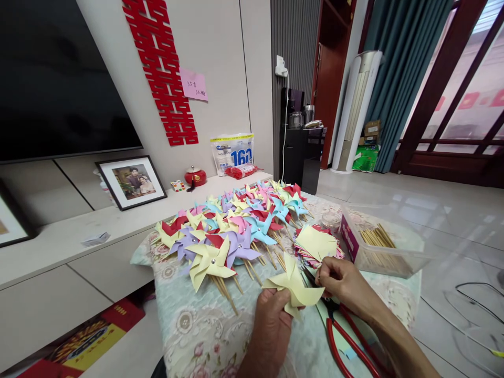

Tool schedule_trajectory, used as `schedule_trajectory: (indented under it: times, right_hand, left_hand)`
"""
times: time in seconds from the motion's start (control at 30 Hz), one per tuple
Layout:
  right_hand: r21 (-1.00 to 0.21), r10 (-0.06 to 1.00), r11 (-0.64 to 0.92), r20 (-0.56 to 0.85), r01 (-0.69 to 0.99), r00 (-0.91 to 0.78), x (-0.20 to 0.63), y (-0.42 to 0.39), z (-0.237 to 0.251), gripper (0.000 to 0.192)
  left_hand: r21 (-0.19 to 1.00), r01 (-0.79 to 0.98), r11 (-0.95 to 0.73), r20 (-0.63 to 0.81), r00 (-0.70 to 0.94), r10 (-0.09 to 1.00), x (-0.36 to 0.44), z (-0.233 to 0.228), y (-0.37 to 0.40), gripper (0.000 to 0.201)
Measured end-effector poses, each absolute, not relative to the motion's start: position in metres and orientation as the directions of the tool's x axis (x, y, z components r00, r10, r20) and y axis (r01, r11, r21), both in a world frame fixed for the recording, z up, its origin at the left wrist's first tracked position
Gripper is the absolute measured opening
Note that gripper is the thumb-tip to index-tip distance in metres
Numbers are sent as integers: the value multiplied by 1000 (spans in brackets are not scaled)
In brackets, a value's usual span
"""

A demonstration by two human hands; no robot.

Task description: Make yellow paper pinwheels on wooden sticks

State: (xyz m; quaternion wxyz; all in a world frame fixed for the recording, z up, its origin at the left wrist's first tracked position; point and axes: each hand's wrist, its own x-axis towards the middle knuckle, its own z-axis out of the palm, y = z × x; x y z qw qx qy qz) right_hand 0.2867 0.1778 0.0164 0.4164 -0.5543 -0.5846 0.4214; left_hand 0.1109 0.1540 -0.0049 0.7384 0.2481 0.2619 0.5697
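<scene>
My left hand (274, 317) pinches a pale yellow paper pinwheel (292, 286) with its vanes folded in; no stick shows on it. Just right of it, the fingers of my right hand (337, 277) are pressed together, and whatever is between them is too small or hidden to make out. Beneath that hand lie red-handled pliers (334, 336), jaws pointing toward the stack of cut paper sheets (318, 242) with a pale yellow one on top. Finished pinwheels (212, 261) in several colours, on wooden sticks, are heaped beyond my left hand.
A clear plastic box (394, 268) of wooden sticks (376, 236) stands at the right of the cloth-covered table (212, 336). Behind it is a small round container (331, 220). A low cabinet (114, 247) with a framed photo (132, 182) runs along the wall. Cables (464, 328) lie on the floor at right.
</scene>
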Motion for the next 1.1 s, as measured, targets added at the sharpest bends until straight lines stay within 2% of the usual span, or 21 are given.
schedule_trajectory:
  times: [0.2,0.4,0.63,0.87,1.1]
  right_hand:
    - [-896,993,46,-9,442,-121,275,182,9,9]
    - [-810,987,86,-11,580,-161,273,185,18,11]
    - [-681,990,138,100,720,-95,268,189,8,16]
    - [-735,977,174,212,655,-21,257,184,10,11]
    - [-692,966,239,239,681,-95,256,183,13,14]
  left_hand:
    - [757,-601,256,-102,279,955,116,12,151,33]
    - [775,-605,182,48,343,938,120,-7,154,44]
    - [768,-612,188,25,322,946,121,3,150,36]
    - [739,-641,209,-39,269,962,119,6,149,21]
    - [660,-709,248,-86,257,963,115,-10,153,9]
